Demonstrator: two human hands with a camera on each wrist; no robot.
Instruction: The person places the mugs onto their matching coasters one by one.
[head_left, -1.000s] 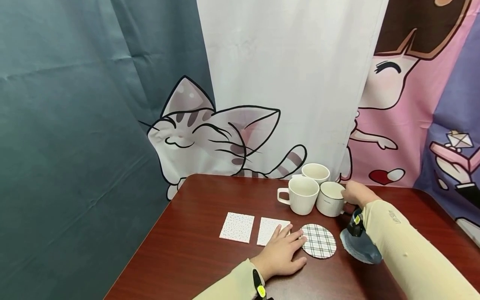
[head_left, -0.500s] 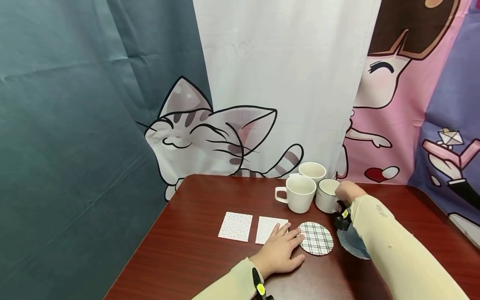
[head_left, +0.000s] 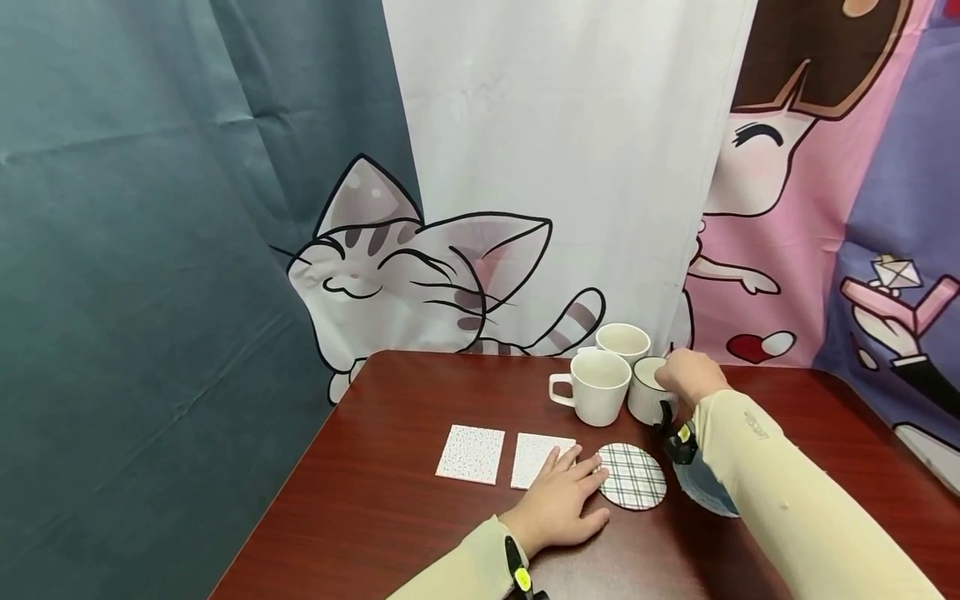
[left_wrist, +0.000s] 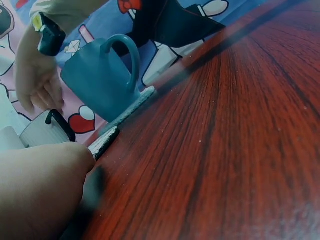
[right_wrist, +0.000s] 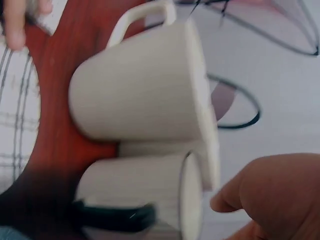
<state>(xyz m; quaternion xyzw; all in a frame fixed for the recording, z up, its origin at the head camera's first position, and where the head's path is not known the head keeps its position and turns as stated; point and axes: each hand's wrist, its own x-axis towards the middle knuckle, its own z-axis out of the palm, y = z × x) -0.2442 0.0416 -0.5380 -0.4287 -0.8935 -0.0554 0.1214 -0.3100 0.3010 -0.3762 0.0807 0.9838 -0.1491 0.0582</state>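
Observation:
My right hand [head_left: 692, 377] is over the rim of a small white mug [head_left: 647, 404] with a dark rim and a black handle facing forward. In the left wrist view its fingers hang down loosely above that mug; the right wrist view shows a gap between thumb and rim. My left hand [head_left: 558, 504] lies flat on the table with fingers spread. Its fingertips overlap a speckled square coaster [head_left: 528, 457] and reach the edge of a round plaid coaster [head_left: 633, 477]. A ribbed white mug [head_left: 600, 398] and another white mug [head_left: 624, 336] stand beside the small one.
A second speckled square coaster [head_left: 471, 454] lies farther left on the brown table [head_left: 360, 517]. Partly under my right forearm is a round blue coaster [head_left: 703, 487]. The left wrist view shows a blue mug [left_wrist: 95, 80] upright on a coaster. A printed curtain [head_left: 525, 108] hangs behind.
The small mug's black handle has swung from the right side toward the front. My right hand has shifted slightly left and up over its rim. The left hand stays put.

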